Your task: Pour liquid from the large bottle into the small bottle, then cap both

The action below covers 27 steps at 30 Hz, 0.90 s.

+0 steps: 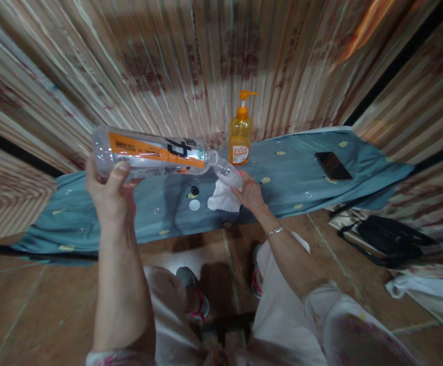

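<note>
A large clear plastic bottle (149,152) with an orange and white label lies almost level in the air, its mouth pointing right. My left hand (113,185) is wrapped round its base end. At its mouth is the mouth of a small clear bottle (227,172), tilted, with my right hand (250,192) closed round its lower end. Whether liquid passes between them I cannot make out. Just below the small bottle a white cloth or tissue (224,198) rests on the table. A black cap (194,190) and a round white lid (194,205) lie left of it.
An orange pump bottle (240,134) stands at the back of the table. A black phone (333,166) lies on the right of the blue-green tablecloth (290,157). Pleated curtains (176,61) hang behind. On the floor at right is a black bag (389,236).
</note>
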Motion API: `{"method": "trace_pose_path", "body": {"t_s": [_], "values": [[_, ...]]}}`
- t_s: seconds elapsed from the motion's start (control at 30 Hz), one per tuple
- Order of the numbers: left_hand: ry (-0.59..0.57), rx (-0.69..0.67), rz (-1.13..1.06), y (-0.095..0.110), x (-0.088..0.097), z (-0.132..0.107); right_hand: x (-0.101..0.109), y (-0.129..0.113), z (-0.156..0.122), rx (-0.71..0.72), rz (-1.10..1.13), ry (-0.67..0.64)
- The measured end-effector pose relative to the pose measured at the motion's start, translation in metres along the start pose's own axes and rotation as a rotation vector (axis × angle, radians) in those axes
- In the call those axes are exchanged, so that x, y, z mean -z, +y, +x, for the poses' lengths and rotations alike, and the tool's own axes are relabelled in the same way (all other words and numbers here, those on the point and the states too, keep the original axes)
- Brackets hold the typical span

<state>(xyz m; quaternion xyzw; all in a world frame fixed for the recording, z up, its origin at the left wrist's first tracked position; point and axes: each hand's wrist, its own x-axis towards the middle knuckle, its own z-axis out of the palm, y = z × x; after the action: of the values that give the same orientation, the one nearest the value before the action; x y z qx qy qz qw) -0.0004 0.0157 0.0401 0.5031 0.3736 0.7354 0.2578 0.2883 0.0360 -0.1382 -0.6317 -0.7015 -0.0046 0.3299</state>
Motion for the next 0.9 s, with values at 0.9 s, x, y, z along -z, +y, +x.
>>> {"method": "trace_pose_path", "body": {"t_s": [0.9], "values": [[-0.024, -0.019, 0.028, 0.0067, -0.0051, 0.0043, 0.0010, -0.0016, -0.0005, -0.015, 0.056, 0.020]]}}
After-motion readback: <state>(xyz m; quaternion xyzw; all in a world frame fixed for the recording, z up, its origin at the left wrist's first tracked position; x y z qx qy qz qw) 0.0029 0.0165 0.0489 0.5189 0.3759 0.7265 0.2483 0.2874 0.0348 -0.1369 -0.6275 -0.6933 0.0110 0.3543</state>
